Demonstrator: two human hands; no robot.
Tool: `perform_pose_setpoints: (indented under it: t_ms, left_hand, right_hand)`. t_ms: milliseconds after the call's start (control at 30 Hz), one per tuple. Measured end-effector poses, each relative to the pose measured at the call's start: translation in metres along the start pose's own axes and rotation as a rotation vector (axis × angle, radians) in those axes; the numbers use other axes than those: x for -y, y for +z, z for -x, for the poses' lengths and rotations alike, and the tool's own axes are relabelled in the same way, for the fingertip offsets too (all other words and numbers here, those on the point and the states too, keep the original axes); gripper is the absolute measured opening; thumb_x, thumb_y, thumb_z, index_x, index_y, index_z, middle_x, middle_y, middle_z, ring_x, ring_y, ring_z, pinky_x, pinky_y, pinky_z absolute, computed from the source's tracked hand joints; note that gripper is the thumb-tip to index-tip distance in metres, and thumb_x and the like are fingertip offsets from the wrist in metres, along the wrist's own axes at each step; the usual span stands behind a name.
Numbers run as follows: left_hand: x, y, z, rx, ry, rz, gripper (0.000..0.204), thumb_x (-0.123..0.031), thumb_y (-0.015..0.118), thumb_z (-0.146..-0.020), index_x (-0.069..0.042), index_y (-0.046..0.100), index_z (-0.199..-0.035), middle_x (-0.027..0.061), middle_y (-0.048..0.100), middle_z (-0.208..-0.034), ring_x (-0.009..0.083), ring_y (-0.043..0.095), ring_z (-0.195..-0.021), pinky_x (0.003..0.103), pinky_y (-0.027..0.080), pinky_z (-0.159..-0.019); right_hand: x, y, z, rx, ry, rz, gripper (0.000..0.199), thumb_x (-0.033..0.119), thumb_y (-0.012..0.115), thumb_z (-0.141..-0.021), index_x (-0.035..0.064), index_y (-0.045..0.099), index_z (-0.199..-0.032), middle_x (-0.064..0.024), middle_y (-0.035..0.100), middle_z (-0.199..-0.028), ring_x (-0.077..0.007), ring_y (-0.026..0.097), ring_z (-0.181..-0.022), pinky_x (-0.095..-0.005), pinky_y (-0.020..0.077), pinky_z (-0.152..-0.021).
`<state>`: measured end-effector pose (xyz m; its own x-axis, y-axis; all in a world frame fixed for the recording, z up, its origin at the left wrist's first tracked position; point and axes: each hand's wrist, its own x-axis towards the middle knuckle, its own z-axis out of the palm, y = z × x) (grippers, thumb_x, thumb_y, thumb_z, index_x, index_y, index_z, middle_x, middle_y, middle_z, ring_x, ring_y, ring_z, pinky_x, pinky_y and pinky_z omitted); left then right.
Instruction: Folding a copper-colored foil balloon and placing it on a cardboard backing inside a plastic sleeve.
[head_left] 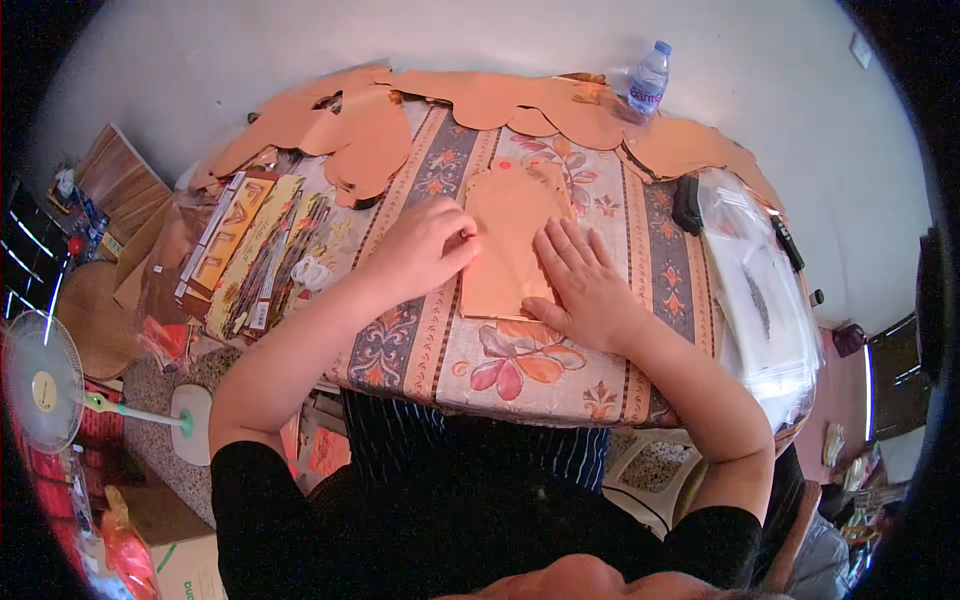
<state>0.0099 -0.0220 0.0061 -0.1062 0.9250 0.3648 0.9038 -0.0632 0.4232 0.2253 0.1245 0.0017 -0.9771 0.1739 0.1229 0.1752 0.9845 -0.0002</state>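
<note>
Left hand (435, 250): fingertips curled in, can't tell if they pinch anything. Right hand (585, 285) covers part of the orange cardboard (510, 220). Worktop (620, 380) and black shirt (440, 510) hide most of the striped trousers (480, 435). Carton (180, 565) cut off at bottom edge. Far-right clutter (870, 480) too blurred to identify.

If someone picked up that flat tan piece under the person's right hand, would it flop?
The tan piece probably bends a little rather than flopping, since it looks thin yet lies flat. It is likely light for its size, as little thickness shows at its edges. Its smooth-looking face suggests it might slide if pushed without the right hand spread on it.
</note>
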Motion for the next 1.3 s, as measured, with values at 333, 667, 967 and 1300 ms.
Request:
perform_pose_setpoints:
  t_ms: [333,667,967,1300]
  left_hand:
    - [0.009,-0.013,-0.062,0.182,-0.512,-0.174,0.034,-0.032,0.066,-0.069,0.001,0.064,-0.075,0.0179,0.065,-0.072,0.0314,0.066,-0.071,0.040,0.051,-0.067]
    - [0.012,-0.010,-0.069,0.200,-0.564,0.034,0.035,-0.030,0.069,-0.068,0.004,0.065,-0.067,0.0142,0.061,-0.060,0.0217,0.061,-0.056,0.035,0.047,-0.054]
    - [0.033,-0.010,-0.067,0.201,-0.792,0.847,0.016,-0.019,0.070,-0.077,-0.005,0.063,-0.081,0.0012,0.061,-0.069,0.0086,0.050,-0.051,0.022,0.038,-0.044]
    - [0.048,-0.009,-0.065,0.303,-0.846,0.898,0.015,-0.016,0.071,-0.082,-0.007,0.060,-0.081,-0.0010,0.059,-0.068,0.0044,0.048,-0.052,0.018,0.030,-0.039]
  right_hand:
    - [-0.001,0.001,0.001,-0.004,0.006,-0.010,0.080,0.054,0.040,-0.092,-0.0039,0.023,-0.145,-0.0250,0.023,-0.150,-0.0351,0.015,-0.143,-0.0488,0.0098,-0.115]
    - [-0.001,0.005,0.002,-0.001,0.015,-0.021,0.080,0.054,0.040,-0.093,-0.0036,0.023,-0.145,-0.0247,0.022,-0.151,-0.0350,0.015,-0.143,-0.0496,0.0098,-0.115]
    - [-0.002,0.006,0.001,-0.026,0.006,0.003,0.081,0.056,0.040,-0.092,-0.0036,0.023,-0.145,-0.0246,0.022,-0.151,-0.0354,0.015,-0.143,-0.0507,0.0110,-0.115]
    - [-0.004,0.004,0.000,0.020,0.019,-0.058,0.077,0.053,0.034,-0.095,-0.0029,0.021,-0.146,-0.0241,0.019,-0.152,-0.0339,0.012,-0.144,-0.0483,0.0086,-0.116]
